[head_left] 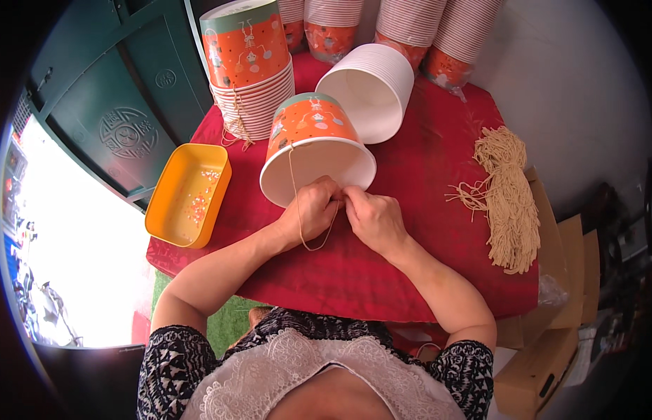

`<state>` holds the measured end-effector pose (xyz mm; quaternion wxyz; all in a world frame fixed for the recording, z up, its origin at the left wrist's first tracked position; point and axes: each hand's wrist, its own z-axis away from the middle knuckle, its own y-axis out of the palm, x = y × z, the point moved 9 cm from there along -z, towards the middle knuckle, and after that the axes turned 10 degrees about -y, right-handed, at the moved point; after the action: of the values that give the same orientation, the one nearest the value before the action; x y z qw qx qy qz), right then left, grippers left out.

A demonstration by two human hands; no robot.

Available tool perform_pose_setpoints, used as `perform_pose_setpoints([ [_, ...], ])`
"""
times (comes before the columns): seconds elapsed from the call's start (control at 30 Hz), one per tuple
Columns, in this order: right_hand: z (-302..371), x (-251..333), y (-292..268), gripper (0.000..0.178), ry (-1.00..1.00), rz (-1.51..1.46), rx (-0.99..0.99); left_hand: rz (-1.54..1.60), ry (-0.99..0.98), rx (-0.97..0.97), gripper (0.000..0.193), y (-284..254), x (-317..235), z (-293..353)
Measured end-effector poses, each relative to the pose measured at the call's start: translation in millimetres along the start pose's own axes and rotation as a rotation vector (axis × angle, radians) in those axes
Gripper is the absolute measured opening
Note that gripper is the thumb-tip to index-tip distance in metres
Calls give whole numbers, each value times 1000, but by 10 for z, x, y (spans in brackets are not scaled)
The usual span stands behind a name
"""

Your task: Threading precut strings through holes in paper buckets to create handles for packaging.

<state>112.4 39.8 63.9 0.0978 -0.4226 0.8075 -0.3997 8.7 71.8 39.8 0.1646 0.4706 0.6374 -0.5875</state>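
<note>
The bucket point(314, 120) at the centre is orange with a grey-green band, small whitish figures and dots; its rim and inside are white. The string point(293, 171) on it is tan. At eleven o'clock, a tall stack point(250, 59) repeats that print above white rims; at one, a nested stack point(364, 94) shows plain white. The tablecloth point(427, 182) is deep red. At nine, a yellow tray point(170, 190) bears white and orange-pink bits point(200, 204). At three, a string bundle point(511, 203) is beige. At ten, the door point(88, 105) is dark green. At six, black-and-white patterned clothing point(173, 364) meets a white lace collar point(263, 374).
</note>
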Motion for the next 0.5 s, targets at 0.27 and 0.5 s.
perform_pose_setpoints([
  [0.27, 2, -51, 10, 9, -45, 23, -10, -95, -2, 30, 10, 73, -126, -44],
  [0.5, 36, -129, 16, 6, 18, -70, 33, -24, -94, 39, 7, 35, -26, -66],
])
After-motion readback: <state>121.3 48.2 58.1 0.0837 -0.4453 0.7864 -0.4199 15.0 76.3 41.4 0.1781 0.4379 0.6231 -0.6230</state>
